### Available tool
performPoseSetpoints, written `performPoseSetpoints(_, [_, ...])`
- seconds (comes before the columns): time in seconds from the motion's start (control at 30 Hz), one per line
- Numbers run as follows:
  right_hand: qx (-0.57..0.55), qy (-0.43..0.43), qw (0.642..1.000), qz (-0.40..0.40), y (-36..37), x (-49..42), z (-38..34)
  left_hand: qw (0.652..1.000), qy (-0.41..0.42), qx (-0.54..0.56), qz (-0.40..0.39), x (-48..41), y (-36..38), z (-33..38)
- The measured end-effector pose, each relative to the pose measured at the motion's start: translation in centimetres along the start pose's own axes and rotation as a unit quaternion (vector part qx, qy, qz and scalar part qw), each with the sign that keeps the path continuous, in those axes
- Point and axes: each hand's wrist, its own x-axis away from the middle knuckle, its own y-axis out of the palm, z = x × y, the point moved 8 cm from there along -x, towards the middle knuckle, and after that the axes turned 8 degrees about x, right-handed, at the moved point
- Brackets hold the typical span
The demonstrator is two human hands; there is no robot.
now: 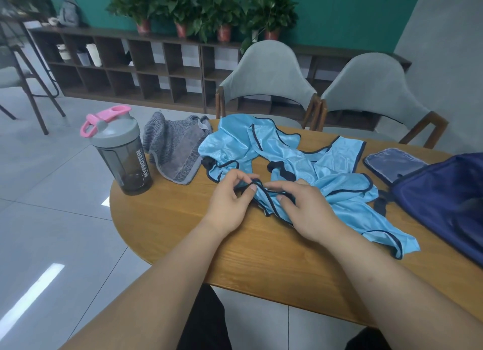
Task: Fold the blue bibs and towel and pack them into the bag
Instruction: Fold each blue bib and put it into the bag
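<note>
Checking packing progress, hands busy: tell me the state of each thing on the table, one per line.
blue bibs: unfolded, heaped on table
towel: crumpled, unfolded, at table edge
bag: on table, appears open
shaker bottle: upright, lid on
left hand: pinches bib trim
right hand: pinches bib trim

Left hand (pixel 230 202) and right hand (pixel 309 211) meet, fingers (pixel 236 177) curled in pinches.

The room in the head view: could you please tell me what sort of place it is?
Probably an office lounge or café-style common room: a round wooden table, grey chairs, and a low cubby shelf topped with potted plants.
</note>
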Motion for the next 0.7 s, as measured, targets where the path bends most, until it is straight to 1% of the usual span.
performPoseSetpoints(0.17, [-0.007,-0.010,1.000,-0.017,0.5,0.1,0.0,0.999,-0.003,-0.037,0.025,0.1,-0.5,0.2])
performPoseSetpoints(0.23, [0.009,-0.031,0.999,-0.003,-0.2,0.6,-0.2,0.999,-0.002,-0.035,0.028,0.0,-0.6,0.0])
performPoseSetpoints(0.3, [0.029,-0.036,0.999,0.015,-1.1,1.4,0.7,0.999,-0.005,-0.039,0.023,0.0,-0.6,-0.2])
performPoseSetpoints(0.4, [0.065,0.003,0.997,0.043,-3.2,2.7,4.2,0.997,-0.007,-0.076,0.015,0.1,-0.6,-0.1])
performPoseSetpoints(0.53, [0.145,0.072,0.977,0.139,-7.6,4.4,9.8,0.994,-0.004,-0.106,0.026,0.0,-0.7,-0.2])
performPoseSetpoints(0.57, [0.162,0.095,0.970,0.152,-8.6,4.7,11.2,0.993,-0.007,-0.112,0.027,-0.1,-0.6,-0.3])
performPoseSetpoints(0.63, [0.187,0.136,0.961,0.153,-10.2,5.0,13.4,0.992,-0.015,-0.124,0.029,-0.3,-0.5,-0.6])
performPoseSetpoints(0.7, [0.216,0.155,0.954,0.136,-11.0,5.0,14.7,0.990,-0.017,-0.134,0.031,-0.3,-0.3,-0.7])
